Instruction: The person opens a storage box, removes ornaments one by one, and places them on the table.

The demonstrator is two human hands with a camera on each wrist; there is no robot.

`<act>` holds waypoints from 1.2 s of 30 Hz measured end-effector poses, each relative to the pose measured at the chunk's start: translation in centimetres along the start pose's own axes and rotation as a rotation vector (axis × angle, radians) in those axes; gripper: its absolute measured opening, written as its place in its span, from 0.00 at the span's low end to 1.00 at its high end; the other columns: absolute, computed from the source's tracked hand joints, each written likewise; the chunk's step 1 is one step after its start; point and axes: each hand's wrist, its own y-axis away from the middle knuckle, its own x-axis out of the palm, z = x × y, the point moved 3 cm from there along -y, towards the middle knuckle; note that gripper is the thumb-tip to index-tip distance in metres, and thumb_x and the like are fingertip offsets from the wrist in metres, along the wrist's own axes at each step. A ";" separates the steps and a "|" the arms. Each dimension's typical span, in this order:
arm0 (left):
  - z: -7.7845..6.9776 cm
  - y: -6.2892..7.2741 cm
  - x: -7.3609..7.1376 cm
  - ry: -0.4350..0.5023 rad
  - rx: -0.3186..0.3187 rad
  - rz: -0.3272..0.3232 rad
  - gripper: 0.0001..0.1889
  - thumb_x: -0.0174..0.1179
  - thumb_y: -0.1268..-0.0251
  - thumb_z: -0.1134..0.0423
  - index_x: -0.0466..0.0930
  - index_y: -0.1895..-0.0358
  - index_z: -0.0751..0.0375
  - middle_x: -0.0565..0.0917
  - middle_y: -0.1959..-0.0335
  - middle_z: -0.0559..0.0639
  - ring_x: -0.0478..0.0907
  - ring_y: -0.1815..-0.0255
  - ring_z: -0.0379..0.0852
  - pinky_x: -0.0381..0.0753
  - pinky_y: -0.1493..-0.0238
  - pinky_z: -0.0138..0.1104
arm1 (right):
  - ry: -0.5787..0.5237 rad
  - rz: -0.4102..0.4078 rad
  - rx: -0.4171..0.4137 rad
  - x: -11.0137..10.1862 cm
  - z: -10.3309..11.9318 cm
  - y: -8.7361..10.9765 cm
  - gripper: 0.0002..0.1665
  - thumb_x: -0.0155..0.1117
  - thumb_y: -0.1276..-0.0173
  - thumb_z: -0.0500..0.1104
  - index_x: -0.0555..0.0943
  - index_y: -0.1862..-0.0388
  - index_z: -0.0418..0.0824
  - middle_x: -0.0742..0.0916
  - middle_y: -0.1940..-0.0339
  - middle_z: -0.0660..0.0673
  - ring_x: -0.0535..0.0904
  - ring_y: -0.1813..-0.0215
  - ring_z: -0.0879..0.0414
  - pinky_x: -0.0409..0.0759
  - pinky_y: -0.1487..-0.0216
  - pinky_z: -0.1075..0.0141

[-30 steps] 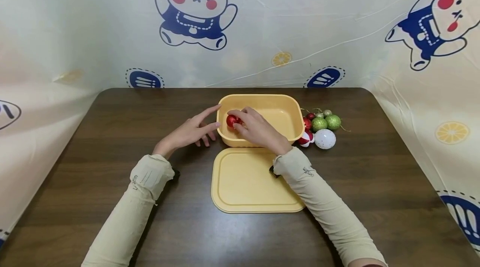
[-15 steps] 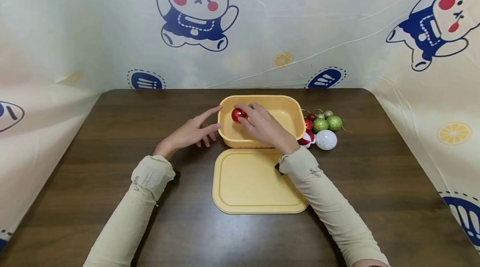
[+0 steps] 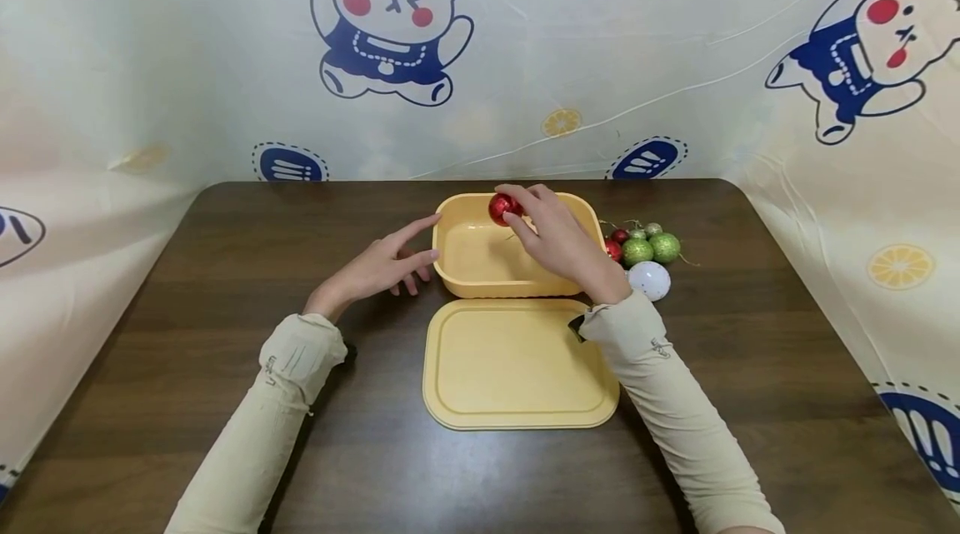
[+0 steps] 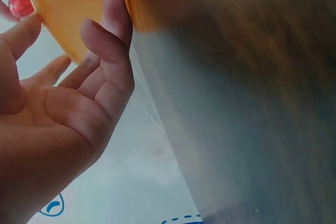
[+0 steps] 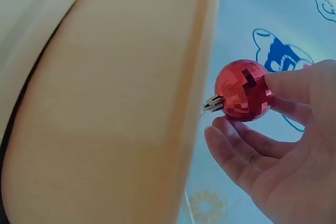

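Observation:
In the head view, my right hand (image 3: 558, 241) pinches a shiny red bauble (image 3: 503, 209) above the far side of a yellow box (image 3: 480, 255). The right wrist view shows the bauble's faceted mirror surface and its metal cap, pointing toward the box wall (image 5: 115, 103), with thumb and fingers on the ball's other side. My left hand (image 3: 377, 267) touches the box's left rim with straight thumb and index finger; its other fingers are loosely bent, as the left wrist view (image 4: 79, 98) shows. The box's interior holds nothing visible.
Right of the box lie green glitter baubles (image 3: 651, 248), a speckled white ball (image 3: 649, 280), a red bauble (image 3: 613, 250) and smaller ones, partly behind my right wrist. A flat yellow lid (image 3: 521, 363) lies in front of the box on the brown table (image 3: 360, 434).
My right hand has lifted the red bauble from the box's left part, moving up and to the right. My left hand has stayed at the rim.

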 end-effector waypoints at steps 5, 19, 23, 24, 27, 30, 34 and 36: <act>-0.4 0.1 0.1 -0.001 0.032 -0.016 0.35 0.54 0.26 0.45 0.52 0.21 0.38 0.86 0.61 0.60 0.84 0.69 0.54 0.82 0.70 0.42 | 0.021 -0.024 0.018 -1.3 -0.7 0.5 0.26 0.53 0.21 0.46 0.69 0.27 0.45 0.79 0.43 0.36 0.75 0.44 0.45 0.77 0.45 0.51; -0.8 0.4 0.5 -0.021 0.056 -0.020 0.33 0.52 0.25 0.44 0.53 0.21 0.40 0.86 0.63 0.58 0.84 0.71 0.53 0.83 0.72 0.42 | 0.031 -0.061 0.038 -2.5 -1.3 3.7 0.25 0.55 0.22 0.45 0.71 0.29 0.43 0.79 0.44 0.37 0.75 0.46 0.44 0.76 0.44 0.47; -0.9 0.3 0.7 -0.019 0.045 0.004 0.34 0.52 0.25 0.43 0.53 0.21 0.41 0.86 0.62 0.58 0.84 0.69 0.54 0.83 0.71 0.42 | 0.044 -0.072 0.039 -2.9 -1.7 4.9 0.25 0.56 0.23 0.45 0.71 0.29 0.43 0.79 0.45 0.36 0.75 0.47 0.44 0.77 0.46 0.47; -0.9 0.3 0.7 -0.019 0.044 0.006 0.34 0.52 0.24 0.44 0.53 0.21 0.41 0.86 0.62 0.58 0.84 0.69 0.54 0.83 0.71 0.42 | 0.052 -0.078 0.033 -3.0 -1.8 5.2 0.25 0.56 0.23 0.45 0.71 0.29 0.43 0.79 0.45 0.36 0.75 0.47 0.43 0.77 0.46 0.47; -1.0 0.2 0.7 -0.020 0.039 0.004 0.33 0.52 0.24 0.44 0.53 0.21 0.40 0.86 0.62 0.58 0.84 0.69 0.54 0.83 0.71 0.42 | 0.065 -0.099 0.019 -3.5 -1.8 6.0 0.25 0.57 0.23 0.46 0.71 0.30 0.43 0.80 0.46 0.36 0.76 0.48 0.43 0.78 0.48 0.48; -1.1 0.3 0.6 -0.022 0.036 0.001 0.33 0.51 0.24 0.44 0.52 0.21 0.40 0.86 0.62 0.58 0.84 0.69 0.54 0.83 0.71 0.42 | 0.069 -0.113 0.023 -4.0 -1.7 6.7 0.25 0.57 0.23 0.47 0.71 0.30 0.44 0.80 0.46 0.37 0.76 0.48 0.44 0.77 0.49 0.49; -1.1 0.3 0.6 -0.010 0.036 0.008 0.33 0.52 0.24 0.44 0.52 0.21 0.40 0.86 0.62 0.58 0.84 0.69 0.54 0.83 0.71 0.42 | 0.059 -0.120 0.019 -4.5 -1.8 7.5 0.26 0.60 0.25 0.46 0.71 0.31 0.43 0.81 0.46 0.39 0.76 0.47 0.46 0.77 0.48 0.50; -0.9 0.4 0.6 0.002 0.034 0.011 0.34 0.52 0.25 0.44 0.52 0.21 0.39 0.86 0.62 0.59 0.84 0.69 0.54 0.83 0.70 0.42 | 0.055 -0.116 0.010 -4.7 -2.1 7.8 0.26 0.61 0.25 0.46 0.71 0.32 0.41 0.81 0.46 0.40 0.76 0.48 0.45 0.78 0.49 0.50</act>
